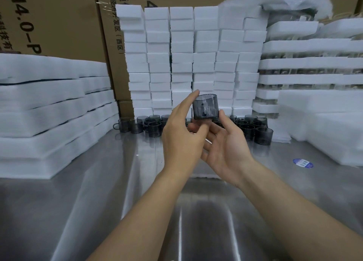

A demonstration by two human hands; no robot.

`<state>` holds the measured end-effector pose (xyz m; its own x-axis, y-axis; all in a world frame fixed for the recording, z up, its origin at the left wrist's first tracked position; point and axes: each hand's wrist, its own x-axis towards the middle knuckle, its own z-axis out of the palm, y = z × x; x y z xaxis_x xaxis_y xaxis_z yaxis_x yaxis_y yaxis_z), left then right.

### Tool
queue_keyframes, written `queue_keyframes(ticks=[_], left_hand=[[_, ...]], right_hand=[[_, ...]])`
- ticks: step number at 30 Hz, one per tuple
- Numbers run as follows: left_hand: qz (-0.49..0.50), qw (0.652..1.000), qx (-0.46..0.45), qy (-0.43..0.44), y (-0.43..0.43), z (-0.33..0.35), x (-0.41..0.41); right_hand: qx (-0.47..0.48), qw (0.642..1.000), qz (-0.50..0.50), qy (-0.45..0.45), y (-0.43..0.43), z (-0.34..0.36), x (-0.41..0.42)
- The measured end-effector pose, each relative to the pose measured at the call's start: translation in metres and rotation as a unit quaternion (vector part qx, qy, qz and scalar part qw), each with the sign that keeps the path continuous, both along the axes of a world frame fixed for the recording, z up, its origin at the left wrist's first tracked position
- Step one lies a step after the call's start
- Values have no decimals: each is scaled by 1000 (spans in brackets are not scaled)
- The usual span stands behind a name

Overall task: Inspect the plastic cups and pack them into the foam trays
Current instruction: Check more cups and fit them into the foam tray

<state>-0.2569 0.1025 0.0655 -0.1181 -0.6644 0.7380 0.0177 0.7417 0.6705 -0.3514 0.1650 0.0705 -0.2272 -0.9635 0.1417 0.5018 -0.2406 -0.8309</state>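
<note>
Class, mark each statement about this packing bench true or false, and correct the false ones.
1. The left hand and right hand hold one dark see-through cup above the table. True.
2. The other cups stand at the table's front edge. False: they cluster at the back, before the foam blocks.
3. The table is wooden. False: it is shiny metal.
4. A blue sticker lies on the table's right side. True.

Left hand (182, 141) and right hand (225, 145) hold a grey cup (205, 106) above the table (98, 201).
</note>
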Motion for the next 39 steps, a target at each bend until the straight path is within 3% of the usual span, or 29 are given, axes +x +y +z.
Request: queue_keyframes(ticks=[4,8,13,15,17,20,22,24,26,32,35,39], left_hand=[[-2,1000,-4,-1,-8,-4,1],[7,998,-42,-47,-12,-10,3],[-10,985,-85,-153,-13,-17,5],[59,978,-90,-176,-21,-16,12],[140,971,-28,-193,-35,-18,21],[158,943,174,-233,-58,-26,33],[86,932,276,-217,-66,-32,36],[10,932,323,-167,-69,-34,36],[-28,927,350,-131,-67,-31,37],[3,912,393,-120,-79,-24,52],[-10,915,377,-142,-81,-29,53],[-6,924,366,-108,-84,-35,50]], right_hand=[[40,983,-100,151,1,6,-6],[-24,924,-241,296,6,8,-15],[-28,897,-314,309,2,2,-27],[-20,886,-369,280,2,1,-42],[5,882,-403,244,3,-1,-58],[54,886,-409,211,2,-10,-76],[87,888,-399,210,4,-14,-78],[104,894,-381,212,5,-15,-78],[102,897,-377,208,5,-16,-79],[136,904,-345,213,16,-6,-88],[146,907,-325,224,25,2,-91],[122,920,-292,232,24,10,-87]])
